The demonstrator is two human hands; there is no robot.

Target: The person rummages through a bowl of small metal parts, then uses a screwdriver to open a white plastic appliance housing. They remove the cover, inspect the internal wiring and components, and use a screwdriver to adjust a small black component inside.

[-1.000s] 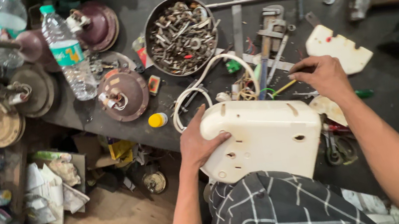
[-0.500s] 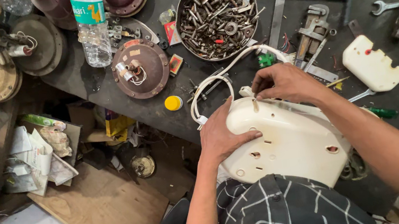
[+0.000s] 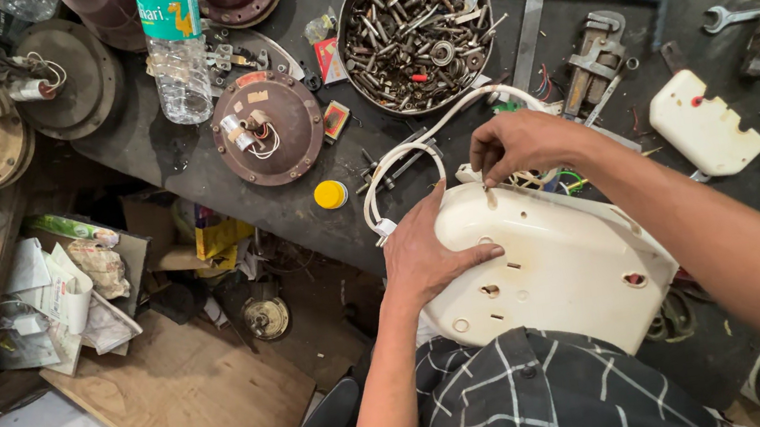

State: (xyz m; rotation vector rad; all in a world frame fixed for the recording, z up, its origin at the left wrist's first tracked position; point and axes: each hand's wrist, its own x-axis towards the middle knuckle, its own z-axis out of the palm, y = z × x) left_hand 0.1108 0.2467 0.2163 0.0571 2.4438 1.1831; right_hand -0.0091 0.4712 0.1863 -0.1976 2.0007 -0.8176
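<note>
A cream plastic housing [image 3: 556, 268] is steadied at the near edge of the cluttered dark tabletop [image 3: 380, 213] by the left hand [image 3: 425, 252], laid flat and unclenched on its rounded corner, while the fingers [image 3: 489, 166] of the right hand [image 3: 524, 142] are pinched on something small at its top rim, beside a white cable [image 3: 402, 156]; the work appears unfinished, with a matching cream cover [image 3: 704, 123] lying apart and a bowl of screws [image 3: 413, 25] within reach

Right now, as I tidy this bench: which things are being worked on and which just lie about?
In hand: cream casing, steadied by left hand; right hand at its top edge; white cord.
Lying about: bowl of bolts, water bottle, pipe wrench, yellow cap.
</note>
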